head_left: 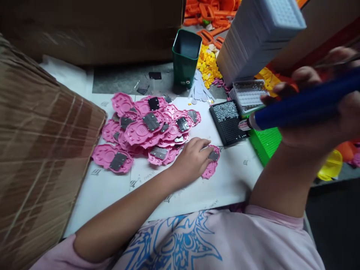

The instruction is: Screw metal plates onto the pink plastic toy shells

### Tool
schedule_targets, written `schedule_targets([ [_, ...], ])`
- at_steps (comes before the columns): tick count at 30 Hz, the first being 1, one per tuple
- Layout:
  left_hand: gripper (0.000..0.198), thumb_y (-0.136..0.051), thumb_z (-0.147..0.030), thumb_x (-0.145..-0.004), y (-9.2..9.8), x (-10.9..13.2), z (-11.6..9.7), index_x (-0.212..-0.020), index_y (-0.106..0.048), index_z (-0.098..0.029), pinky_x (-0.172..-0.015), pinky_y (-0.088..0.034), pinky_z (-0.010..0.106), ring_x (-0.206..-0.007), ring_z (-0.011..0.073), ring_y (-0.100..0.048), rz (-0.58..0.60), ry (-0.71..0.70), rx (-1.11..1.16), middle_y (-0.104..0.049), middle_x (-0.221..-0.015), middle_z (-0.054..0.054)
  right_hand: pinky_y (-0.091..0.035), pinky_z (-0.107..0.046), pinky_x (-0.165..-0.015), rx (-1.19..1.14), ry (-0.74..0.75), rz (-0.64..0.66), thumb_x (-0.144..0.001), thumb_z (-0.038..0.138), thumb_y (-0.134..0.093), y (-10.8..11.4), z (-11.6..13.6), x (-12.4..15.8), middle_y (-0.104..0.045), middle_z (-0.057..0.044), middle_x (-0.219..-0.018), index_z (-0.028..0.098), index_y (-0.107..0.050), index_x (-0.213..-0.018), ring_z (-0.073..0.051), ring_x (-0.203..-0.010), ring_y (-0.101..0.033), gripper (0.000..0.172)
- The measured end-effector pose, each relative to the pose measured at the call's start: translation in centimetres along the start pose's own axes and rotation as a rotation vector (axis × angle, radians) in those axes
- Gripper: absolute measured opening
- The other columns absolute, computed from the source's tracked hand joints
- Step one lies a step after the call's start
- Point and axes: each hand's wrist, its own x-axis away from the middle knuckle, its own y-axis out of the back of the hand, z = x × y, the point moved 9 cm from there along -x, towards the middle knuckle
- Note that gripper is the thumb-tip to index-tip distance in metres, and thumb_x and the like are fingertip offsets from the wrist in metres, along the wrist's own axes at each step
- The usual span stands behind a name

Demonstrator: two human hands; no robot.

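Nearest the camera in the head view, a blue driver-like tool (303, 103) slants across the right of the frame, blurred, with the person's right hand (317, 108) closed around its body; some of its fingers look lifted at the upper right, though the blur hides how firmly the rest grip. The tool's tip (244, 125) lies over the right edge of a black tray (226, 138), right of centre, whose far end holds a heap of small silvery screws (227, 110); whether the tip touches the tray, or carries a screw, I cannot tell. Just right of the frame's centre, the left hand (192, 159) lies palm down on the white-covered desk (230, 180), its fingers half curled over the left edge of a single pink piece (209, 171) that bears a grey plate (214, 155); whether they pinch the piece or merely press on it is unclear. Left of centre spreads a pile of pink pieces (143, 129), many with similar plates. Judging from this layout, the step in hand seems to be fetching a screw to fasten the plate. The next move would call for steadying the pink piece while the tip is brought over to a plate hole and kept upright.
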Motion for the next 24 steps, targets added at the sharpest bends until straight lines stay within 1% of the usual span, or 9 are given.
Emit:
schedule_targets([
  [2,0.030,-0.055,-0.022,-0.088,-0.1,0.1,-0.1,-0.115,-0.061,-0.011,-0.099,-0.043,0.047,-0.112,0.0266,-0.047,0.011,0.008,-0.017,-0.055,-0.121,0.015,-0.061,-0.037,-0.066,0.019,0.063,-0.009,-0.062,0.046,-0.073,-0.5,-0.4,-0.9,-0.067,0.004,-0.083,0.027,-0.061,-0.098,-0.018,-0.074,-0.068,0.043],
  [4,0.042,-0.060,-0.032,-0.085,-0.1,0.3,-0.2,-0.120,-0.058,-0.008,-0.100,-0.041,0.048,-0.112,0.0288,-0.045,0.010,0.024,-0.040,-0.053,-0.120,0.017,-0.060,-0.036,-0.057,0.006,0.110,-0.068,-0.062,0.044,-0.070,-0.4,-1.1,-1.7,-0.065,0.001,-0.074,0.022,-0.061,-0.096,-0.018,-0.065,-0.066,0.042],
  [6,0.059,-0.066,-0.046,-0.080,-0.2,0.4,-0.1,-0.122,-0.055,-0.007,-0.098,-0.041,0.049,-0.109,0.0302,-0.044,0.005,0.052,-0.059,-0.051,-0.116,0.018,-0.056,-0.029,-0.050,-0.016,0.193,-0.181,-0.063,0.035,-0.063,0.4,-1.4,-2.2,-0.060,0.002,-0.065,0.019,-0.062,-0.093,-0.013,-0.057,-0.062,0.033],
  [8,0.072,-0.070,-0.057,-0.073,-0.3,0.5,0.0,-0.123,-0.053,-0.008,-0.095,-0.042,0.049,-0.106,0.0305,-0.043,0.005,0.080,-0.072,-0.050,-0.112,0.017,-0.051,-0.022,-0.045,-0.008,0.275,-0.281,-0.066,0.030,-0.054,1.2,-1.6,-2.2,-0.053,0.004,-0.058,0.019,-0.063,-0.090,-0.009,-0.051,-0.056,0.028],
  [11,0.083,-0.071,-0.065,-0.065,-0.7,0.6,0.1,-0.124,-0.051,-0.010,-0.095,-0.041,0.050,-0.105,0.0310,-0.043,0.021,0.096,-0.093,-0.050,-0.110,0.016,-0.049,-0.017,-0.045,0.063,0.362,-0.322,-0.072,0.029,-0.044,1.4,-1.6,-1.9,-0.049,0.006,-0.057,0.022,-0.058,-0.083,-0.005,-0.050,-0.055,0.019],
  [13,0.083,-0.072,-0.065,-0.064,-0.9,0.7,0.2,-0.124,-0.050,-0.011,-0.096,-0.040,0.050,-0.105,0.0317,-0.043,0.040,0.097,-0.107,-0.050,-0.110,0.015,-0.050,-0.014,-0.047,0.120,0.401,-0.328,-0.074,0.028,-0.041,1.3,-1.6,-1.6,-0.049,0.006,-0.062,0.022,-0.052,-0.076,-0.004,-0.053,-0.055,0.013],
  [15,0.080,-0.072,-0.061,-0.066,-1.0,0.6,0.2,-0.125,-0.050,-0.012,-0.096,-0.039,0.050,-0.106,0.0320,-0.043,0.062,0.098,-0.109,-0.051,-0.110,0.015,-0.050,-0.013,-0.046,0.162,0.406,-0.343,-0.073,0.028,-0.038,1.2,-1.8,-1.4,-0.049,0.005,-0.068,0.022,-0.049,-0.075,-0.003,-0.054,-0.055,0.013],
  [20,0.061,-0.067,-0.041,-0.075,-0.9,0.5,0.2,-0.126,-0.049,-0.012,-0.095,-0.040,0.047,-0.106,0.0300,-0.043,0.060,0.081,-0.066,-0.052,-0.111,0.014,-0.049,-0.015,-0.047,0.195,0.399,-0.356,-0.073,0.029,-0.037,1.4,-2.3,-1.5,-0.052,0.005,-0.078,0.022,-0.050,-0.081,-0.002,-0.054,-0.055,0.017],
  [24,0.054,-0.061,-0.031,-0.076,-0.6,0.6,0.1,-0.125,-0.050,-0.011,-0.096,-0.039,0.046,-0.108,0.0303,-0.043,0.048,0.074,-0.052,-0.053,-0.116,0.015,-0.049,-0.014,-0.049,0.205,0.425,-0.331,-0.074,0.027,-0.037,1.4,-2.3,-1.5,-0.053,0.007,-0.082,0.020,-0.050,-0.076,0.000,-0.056,-0.055,0.014],
])
